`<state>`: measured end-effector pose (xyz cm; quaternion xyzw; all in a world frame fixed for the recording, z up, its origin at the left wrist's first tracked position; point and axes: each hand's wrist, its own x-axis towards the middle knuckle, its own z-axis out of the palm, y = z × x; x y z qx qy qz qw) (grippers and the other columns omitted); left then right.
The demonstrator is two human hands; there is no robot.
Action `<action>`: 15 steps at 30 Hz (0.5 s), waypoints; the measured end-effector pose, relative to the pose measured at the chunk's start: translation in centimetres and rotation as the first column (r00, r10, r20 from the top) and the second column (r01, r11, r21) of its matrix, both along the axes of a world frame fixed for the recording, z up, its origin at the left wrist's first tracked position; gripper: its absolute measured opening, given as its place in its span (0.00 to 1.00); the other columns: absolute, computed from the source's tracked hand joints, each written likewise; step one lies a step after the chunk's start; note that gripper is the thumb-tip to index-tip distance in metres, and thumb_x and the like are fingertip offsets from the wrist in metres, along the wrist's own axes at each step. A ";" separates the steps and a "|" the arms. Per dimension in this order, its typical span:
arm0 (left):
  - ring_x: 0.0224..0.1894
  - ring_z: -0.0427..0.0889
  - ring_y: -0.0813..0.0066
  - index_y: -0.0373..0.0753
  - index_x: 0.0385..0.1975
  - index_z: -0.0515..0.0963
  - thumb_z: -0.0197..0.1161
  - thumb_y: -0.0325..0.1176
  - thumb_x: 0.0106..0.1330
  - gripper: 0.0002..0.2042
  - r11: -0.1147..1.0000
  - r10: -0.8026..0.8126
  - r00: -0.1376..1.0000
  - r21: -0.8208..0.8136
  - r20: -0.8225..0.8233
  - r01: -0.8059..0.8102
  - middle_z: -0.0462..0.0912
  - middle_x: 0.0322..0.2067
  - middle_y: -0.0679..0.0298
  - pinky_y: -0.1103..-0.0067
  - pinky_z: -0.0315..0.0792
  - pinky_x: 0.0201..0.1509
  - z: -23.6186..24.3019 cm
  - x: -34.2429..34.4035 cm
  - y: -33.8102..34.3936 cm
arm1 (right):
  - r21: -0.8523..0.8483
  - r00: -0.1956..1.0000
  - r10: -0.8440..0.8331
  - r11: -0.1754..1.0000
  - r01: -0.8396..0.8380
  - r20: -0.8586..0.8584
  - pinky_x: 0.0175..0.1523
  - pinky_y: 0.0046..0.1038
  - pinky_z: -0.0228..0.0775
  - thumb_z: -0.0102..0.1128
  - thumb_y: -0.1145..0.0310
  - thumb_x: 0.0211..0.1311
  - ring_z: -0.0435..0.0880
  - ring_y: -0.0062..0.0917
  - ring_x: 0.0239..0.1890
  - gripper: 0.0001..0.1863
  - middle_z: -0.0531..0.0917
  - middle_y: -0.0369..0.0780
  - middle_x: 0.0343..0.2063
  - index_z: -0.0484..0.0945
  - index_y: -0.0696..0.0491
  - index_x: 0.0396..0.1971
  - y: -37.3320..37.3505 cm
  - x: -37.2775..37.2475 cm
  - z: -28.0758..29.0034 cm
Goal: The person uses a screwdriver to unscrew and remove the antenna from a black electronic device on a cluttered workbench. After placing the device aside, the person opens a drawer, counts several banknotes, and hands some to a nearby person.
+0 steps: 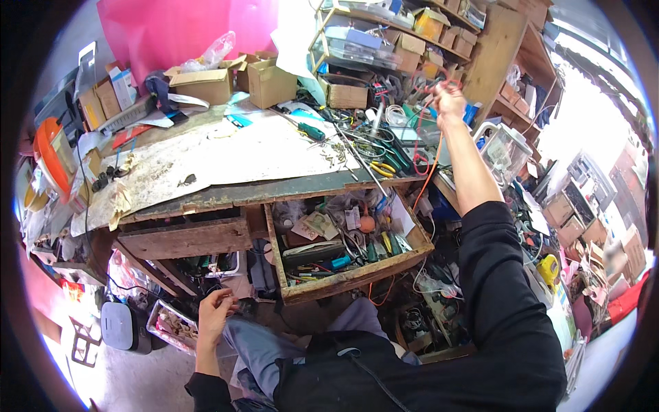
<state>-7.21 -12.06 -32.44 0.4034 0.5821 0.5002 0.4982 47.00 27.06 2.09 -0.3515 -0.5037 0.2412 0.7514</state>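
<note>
My right hand [449, 98] is raised over the far right of the wooden workbench [226, 154], fingers closed on a tangle of red wires [431, 82] that hang down toward the bench edge. My left hand [215, 310] is low, beside my knee below the bench, with fingers curled; whether it holds anything small I cannot tell. Between the two hands, an open wooden drawer [350, 275] juts out, packed with tools, pliers and papers.
Cardboard boxes [271, 82] stand at the back of the bench, with a green-handled screwdriver [310, 130] and yellow-handled pliers [383, 168] among loose wires. Shelves [419, 31] of boxes rise behind. A clear jug [506, 147] stands right. A grey device [120, 323] sits on the floor.
</note>
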 end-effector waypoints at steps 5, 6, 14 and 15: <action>0.35 0.87 0.73 0.30 0.54 0.77 0.59 0.28 0.70 0.15 0.996 0.088 0.996 -0.015 0.022 -0.088 0.87 0.39 0.57 0.81 0.79 0.39 -0.8 -2.3 -2.2 | -0.555 0.662 0.226 0.760 0.338 0.714 0.28 0.30 0.80 0.65 0.74 0.59 0.86 0.26 0.31 0.18 0.85 0.48 0.31 0.75 0.62 0.48 0.0 -3.8 -2.2; 0.35 0.86 0.73 0.30 0.54 0.77 0.58 0.27 0.70 0.15 0.990 0.132 0.991 -0.050 0.015 -0.131 0.87 0.39 0.57 0.81 0.79 0.39 -0.7 -2.9 -3.3 | -0.498 0.493 0.248 0.724 0.478 0.834 0.30 0.32 0.81 0.65 0.72 0.58 0.88 0.29 0.32 0.15 0.85 0.51 0.30 0.77 0.63 0.43 -2.2 -7.6 -1.6; 0.34 0.86 0.74 0.30 0.54 0.77 0.57 0.26 0.71 0.14 0.985 0.151 0.986 -0.091 0.071 -0.144 0.88 0.39 0.57 0.81 0.80 0.39 -2.1 -2.6 -3.1 | -0.193 0.076 0.187 0.977 0.090 0.979 0.42 0.32 0.80 0.68 0.65 0.56 0.88 0.30 0.34 0.12 0.88 0.45 0.30 0.85 0.57 0.36 -8.1 -11.6 -5.2; 0.34 0.86 0.74 0.30 0.54 0.77 0.57 0.26 0.71 0.14 0.985 0.150 0.986 -0.100 0.075 -0.142 0.88 0.39 0.56 0.81 0.79 0.39 -2.3 -2.6 -3.3 | -0.226 0.030 0.225 0.972 0.071 0.974 0.44 0.33 0.80 0.67 0.64 0.56 0.88 0.33 0.35 0.12 0.88 0.46 0.31 0.86 0.56 0.35 -10.0 -12.8 -5.6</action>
